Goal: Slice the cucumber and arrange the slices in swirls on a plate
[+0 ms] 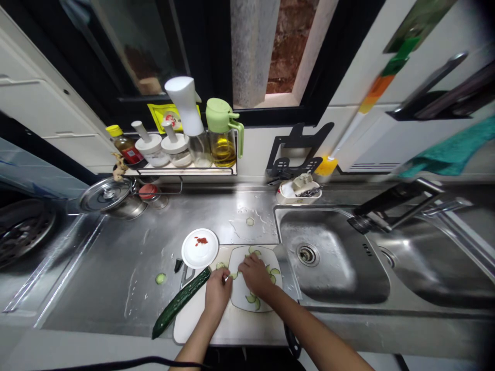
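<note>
My left hand [217,289] is closed at the left edge of a white square plate [240,296], a thin cucumber slice [233,275] at its fingertips. Over the plate, my right hand [255,275] reaches in with curled fingers close to that slice; what they pinch is hidden. Curved cucumber slices [253,300] lie in small fans around the plate's rim. The plate rests on a pale cutting board [201,327]. A dark green cucumber [181,303] with a cut end lies slanted across the board's left edge, beside my left hand.
A round white plate [200,248] with red bits touches the board's back. A knife with a black handle [293,341] lies at the board's right. The sink [336,257] is to the right. Bottles and jars stand on a rack [185,170]; a lidded pot [112,198] is left.
</note>
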{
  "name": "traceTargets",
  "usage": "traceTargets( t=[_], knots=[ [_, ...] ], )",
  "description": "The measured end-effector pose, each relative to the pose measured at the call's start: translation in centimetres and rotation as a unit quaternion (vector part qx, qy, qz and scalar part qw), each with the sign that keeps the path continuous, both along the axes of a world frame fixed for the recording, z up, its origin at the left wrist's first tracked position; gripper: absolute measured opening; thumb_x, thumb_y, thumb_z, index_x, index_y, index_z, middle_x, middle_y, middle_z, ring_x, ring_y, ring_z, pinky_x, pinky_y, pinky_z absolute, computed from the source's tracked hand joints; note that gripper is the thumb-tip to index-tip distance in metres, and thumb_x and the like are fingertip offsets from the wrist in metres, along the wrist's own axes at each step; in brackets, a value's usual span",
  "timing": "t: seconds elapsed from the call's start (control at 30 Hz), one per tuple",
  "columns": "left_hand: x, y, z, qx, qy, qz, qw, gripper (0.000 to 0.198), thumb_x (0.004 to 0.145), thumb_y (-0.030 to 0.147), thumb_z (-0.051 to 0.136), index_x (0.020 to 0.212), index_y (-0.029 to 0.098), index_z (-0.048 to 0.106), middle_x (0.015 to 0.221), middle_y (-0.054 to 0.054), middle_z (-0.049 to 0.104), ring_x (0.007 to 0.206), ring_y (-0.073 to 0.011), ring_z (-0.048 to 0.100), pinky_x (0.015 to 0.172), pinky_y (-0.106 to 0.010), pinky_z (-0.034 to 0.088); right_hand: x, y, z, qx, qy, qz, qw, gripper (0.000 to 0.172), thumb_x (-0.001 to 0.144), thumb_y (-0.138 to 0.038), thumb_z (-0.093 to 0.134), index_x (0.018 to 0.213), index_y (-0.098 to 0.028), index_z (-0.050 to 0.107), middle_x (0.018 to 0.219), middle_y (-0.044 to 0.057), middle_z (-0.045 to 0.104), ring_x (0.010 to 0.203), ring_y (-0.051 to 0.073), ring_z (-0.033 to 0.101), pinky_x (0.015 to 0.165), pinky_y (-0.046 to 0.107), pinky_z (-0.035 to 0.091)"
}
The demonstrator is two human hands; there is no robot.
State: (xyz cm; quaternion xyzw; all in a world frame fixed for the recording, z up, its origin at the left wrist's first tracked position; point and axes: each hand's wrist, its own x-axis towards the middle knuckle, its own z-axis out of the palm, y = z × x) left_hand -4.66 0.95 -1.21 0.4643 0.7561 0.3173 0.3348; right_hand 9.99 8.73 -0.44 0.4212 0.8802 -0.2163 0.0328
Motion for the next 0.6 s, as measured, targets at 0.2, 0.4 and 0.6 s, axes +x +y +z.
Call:
traceTargets(
  t=[0.2,0.4,0.6],
  knots=[
    [0.1,0.1,0.3,0.013,-0.013,0.012,1.0,0.006,0.073,0.025,0.055,0.071,0.02,0.059,0.074,-0.004,0.061,0.076,-0.0199,0.055,0.074,-0.029,0.04,0.0,-0.1,0.4,0.002,0.003,0.0,1.0,0.022,0.09,-0.02,0.045,0.093,-0.022,0.067,0.099,0.008,0.062,0.102,0.024,0.043,0.079,0.035,0.031],
    [0.0,0.1,0.3,0.023,-0.004,0.011,1.0,0.007,0.075,0.024,0.054,0.072,0.021,0.06,0.073,-0.003,0.062,0.073,-0.0192,0.056,0.071,-0.028,0.04,0.0,-0.3,0.9,0.002,0.014,-0.014,1.0,0.022,0.09,-0.018,0.045,0.091,-0.022,0.067,0.097,0.007,0.063,0.101,0.024,0.045,0.08,0.035,0.032],
    [-1.4,0.5,1.1,0.031,0.141,-0.033,0.989,0.022,0.084,0.019,0.044,0.093,0.018,0.064,0.09,-0.009,0.064,0.084,-0.0212,0.057,0.078,-0.03,0.039,0.8,-0.9,1.5,0.004,0.037,-0.034,0.999,0.021,0.088,-0.015,0.047,0.092,-0.02,0.067,0.097,0.006,0.062,0.1,0.023,0.046,0.083,0.034,0.033]
  ],
)
